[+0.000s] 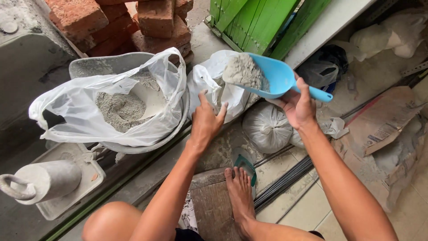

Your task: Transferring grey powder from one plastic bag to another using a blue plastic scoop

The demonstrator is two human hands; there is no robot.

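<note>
My right hand (298, 106) grips the handle of a light blue plastic scoop (278, 76) heaped with grey powder (243, 70), held in the air above a white sack. My left hand (206, 119) rests with fingers spread on the edge of that open white sack (213, 78). To the left, a white plastic bag (89, 111) holding a mound of grey powder (119, 108) sits inside a grey metal pan (111, 62).
A grey weight (44, 180) stands on a scale tray at lower left. Red bricks (120, 22) are stacked at the top, green wooden slats (258, 20) beside them. A tied white bag (266, 127) lies by my bare foot (240, 196). Torn paper sacks lie at right.
</note>
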